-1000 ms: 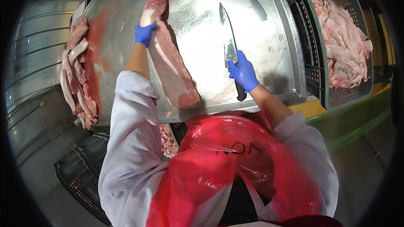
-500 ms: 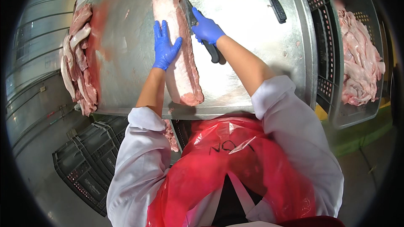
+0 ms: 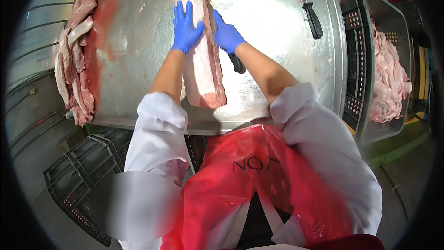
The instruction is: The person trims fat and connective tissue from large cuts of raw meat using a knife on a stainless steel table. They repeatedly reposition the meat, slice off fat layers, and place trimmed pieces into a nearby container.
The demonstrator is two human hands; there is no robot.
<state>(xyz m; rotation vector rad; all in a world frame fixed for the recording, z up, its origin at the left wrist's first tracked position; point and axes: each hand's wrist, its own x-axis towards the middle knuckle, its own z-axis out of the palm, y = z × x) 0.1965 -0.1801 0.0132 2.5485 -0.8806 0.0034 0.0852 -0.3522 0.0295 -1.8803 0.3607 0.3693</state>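
"Where's the meat (image 3: 201, 76)?"

"Lengthwise on the worktop (image 3: 134, 76), near end by the apron (image 3: 222, 166), presumably so its length is in reach."

"How's it held?"

"The left hand (image 3: 186, 32) lies flat on it, fingers spread, grasping nothing, likely bracing it. The right hand (image 3: 227, 36) is wrapped round the knife (image 3: 237, 65) at the meat's right edge; the blade's mostly hidden."

"Farther off?"

"The steel (image 3: 313, 21) lies apart, perhaps to leave room; the crate (image 3: 381, 132) of scraps (image 3: 388, 81) stands alongside, probably to be handy."
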